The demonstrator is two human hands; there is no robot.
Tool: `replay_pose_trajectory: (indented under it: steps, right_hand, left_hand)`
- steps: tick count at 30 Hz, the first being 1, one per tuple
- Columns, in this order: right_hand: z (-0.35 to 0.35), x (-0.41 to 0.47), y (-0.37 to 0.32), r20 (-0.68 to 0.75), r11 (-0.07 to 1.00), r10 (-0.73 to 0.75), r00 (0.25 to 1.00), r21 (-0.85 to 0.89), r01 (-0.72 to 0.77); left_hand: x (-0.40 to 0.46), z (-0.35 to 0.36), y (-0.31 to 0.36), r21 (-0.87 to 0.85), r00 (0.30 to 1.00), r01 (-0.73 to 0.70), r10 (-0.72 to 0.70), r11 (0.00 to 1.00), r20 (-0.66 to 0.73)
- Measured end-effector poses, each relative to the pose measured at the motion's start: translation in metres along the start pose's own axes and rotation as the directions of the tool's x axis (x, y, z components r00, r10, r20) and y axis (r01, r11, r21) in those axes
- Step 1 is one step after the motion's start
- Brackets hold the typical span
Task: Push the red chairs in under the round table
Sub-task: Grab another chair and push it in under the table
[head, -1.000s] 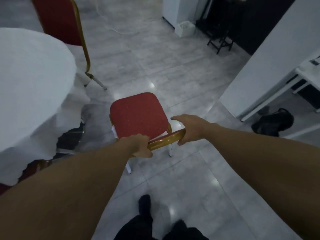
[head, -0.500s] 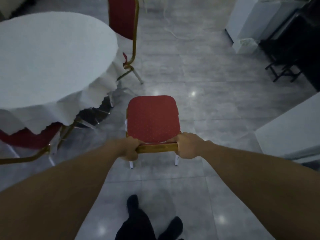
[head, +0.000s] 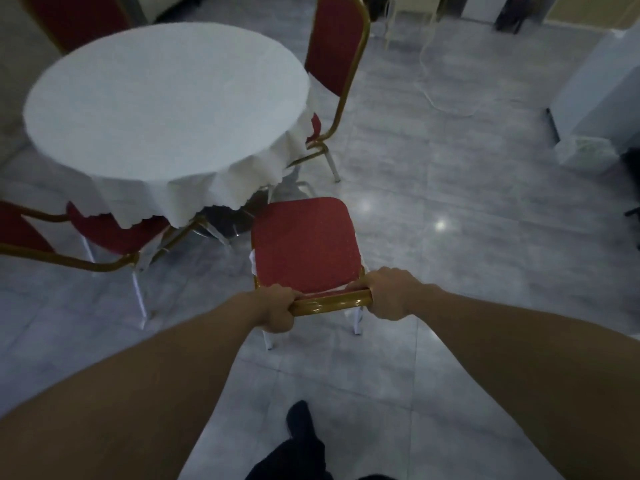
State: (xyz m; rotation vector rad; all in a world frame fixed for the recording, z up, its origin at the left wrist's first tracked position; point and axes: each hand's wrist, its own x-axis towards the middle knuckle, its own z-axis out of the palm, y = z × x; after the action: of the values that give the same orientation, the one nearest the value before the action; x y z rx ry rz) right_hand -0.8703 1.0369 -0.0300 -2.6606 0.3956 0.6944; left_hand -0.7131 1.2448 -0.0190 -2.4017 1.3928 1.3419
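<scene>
A red chair (head: 304,244) with a gold frame stands in front of me, its seat just right of the round table (head: 166,98), which wears a white cloth. My left hand (head: 277,310) and my right hand (head: 389,292) both grip the gold top rail of its back. The seat's far edge is close to the cloth's hanging hem, apart from it. A second red chair (head: 337,60) stands at the table's right side, seat partly under the cloth. A third red chair (head: 114,233) at the near left has its seat tucked under the cloth.
Grey glossy tiles cover the floor. White furniture (head: 602,91) and a small white box (head: 578,155) stand at the right. A cable (head: 436,98) trails across the floor behind. My dark shoes (head: 301,424) are at the bottom. Another red chair back (head: 76,15) shows beyond the table.
The view has swung left, bringing the whole table into sight. The held chair has turned and come closer to the table's edge; both hands keep their grip on the rail.
</scene>
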Motion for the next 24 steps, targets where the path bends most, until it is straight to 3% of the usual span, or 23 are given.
replay_pose_trajectory:
  steps: [9,17,24]
  right_hand:
    - [-0.024,0.038,0.030,0.045,0.976,-0.192,0.980,-0.097,0.196]
    - [-0.054,0.052,0.066,0.129,0.888,-0.376,0.918,-0.234,0.397]
    - [-0.063,0.051,0.096,0.160,0.832,-0.473,0.867,-0.242,0.499]
  left_hand:
    - [0.003,-0.003,0.018,-0.159,0.992,0.100,-0.110,0.982,-0.057]
    - [0.014,0.016,0.068,-0.305,0.956,0.234,-0.276,0.923,-0.100]
    - [0.024,0.009,0.102,-0.270,0.951,0.291,-0.309,0.918,-0.027]
